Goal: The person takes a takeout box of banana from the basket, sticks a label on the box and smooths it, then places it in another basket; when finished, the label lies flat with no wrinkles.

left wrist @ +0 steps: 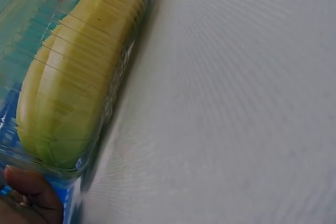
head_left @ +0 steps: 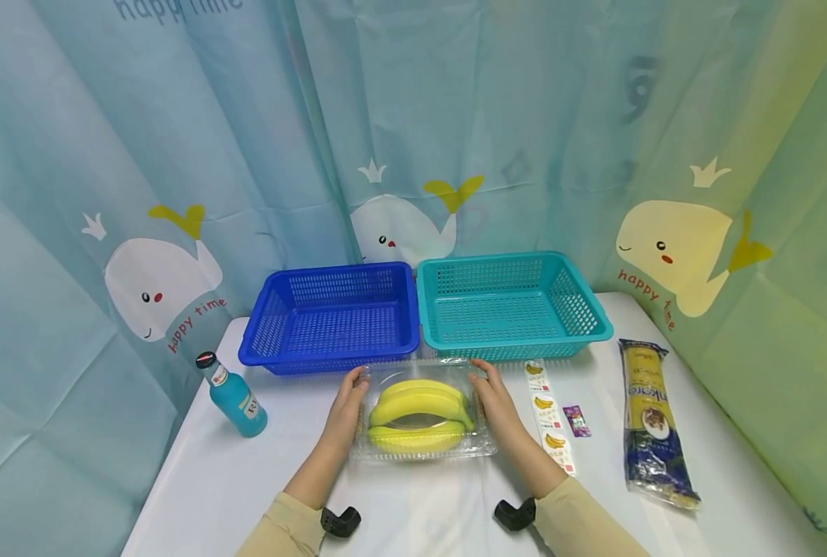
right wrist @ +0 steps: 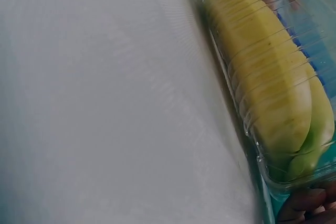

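Both hands grip a clear plastic clamshell box (head_left: pixel 420 370) at the table's middle, one at each short end. Yellow bananas (head_left: pixel 416 401) with greenish tips lie inside it. My left hand (head_left: pixel 346 408) holds the left end; its thumb and curled fingers (left wrist: pixel 34 195) show right at the box's corner in the left wrist view. At the opposite end is my right hand (head_left: pixel 495 404), with fingers (right wrist: pixel 304 203) bent at the box's edge in the right wrist view. Ribbed plastic covers the bananas in both wrist views.
Behind the box stand a blue basket (head_left: pixel 336 360) and a teal basket (head_left: pixel 517 346), side by side. A turquoise bottle (head_left: pixel 240 404) stands left. To the right lie a strip of banana stickers (head_left: pixel 545 414), a small purple packet (head_left: pixel 576 422) and a yellow-and-blue bag (head_left: pixel 653 422).
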Motion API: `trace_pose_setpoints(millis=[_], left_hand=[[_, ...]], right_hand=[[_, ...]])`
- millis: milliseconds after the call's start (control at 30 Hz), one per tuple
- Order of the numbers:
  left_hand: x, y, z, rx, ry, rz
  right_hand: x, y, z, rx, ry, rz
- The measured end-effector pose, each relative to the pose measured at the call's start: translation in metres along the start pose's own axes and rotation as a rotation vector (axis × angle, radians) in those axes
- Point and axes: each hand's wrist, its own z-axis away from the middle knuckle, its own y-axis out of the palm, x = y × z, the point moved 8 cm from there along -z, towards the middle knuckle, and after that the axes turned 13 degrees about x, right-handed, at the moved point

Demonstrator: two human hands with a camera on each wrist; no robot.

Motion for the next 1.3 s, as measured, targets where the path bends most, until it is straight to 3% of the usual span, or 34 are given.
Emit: trace_pose_setpoints(millis=[267,300,633,733,833,1033,1167,1300], left_hand=[[-0.004,0.001,0.004,-0.007,0.009,-0.026],[-0.009,0.002,0.006,-0.005,0.004,-0.031],[-0.002,-0.002,0.003,-0.024,-0.007,-0.089],[-0.006,-0.004,0.004,-0.023,-0.025,-0.189],[-0.014,-0.01,0.006,-0.046,-0.034,-0.348],[-0.04,-0.018,0.014,-0.089,-0.023,-0.557],[-0.06,-0.008,0.021,-0.067,0.017,-0.698],[-0.08,0.012,0.028,-0.024,0.107,-0.81]], right_hand=[[-0.001,0.002,0.001,0.002,-0.107,-0.01],[-0.002,0.002,0.001,0.001,-0.112,-0.014],[-0.003,0.001,-0.001,-0.011,-0.097,0.027],[-0.003,-0.002,-0.001,-0.024,-0.064,0.097],[0.001,-0.005,-0.001,-0.039,-0.022,0.209],[0.012,-0.012,0.002,-0.021,0.037,0.359],[0.015,-0.017,0.006,0.023,0.034,0.344],[0.021,-0.023,0.013,0.067,0.01,0.346]])
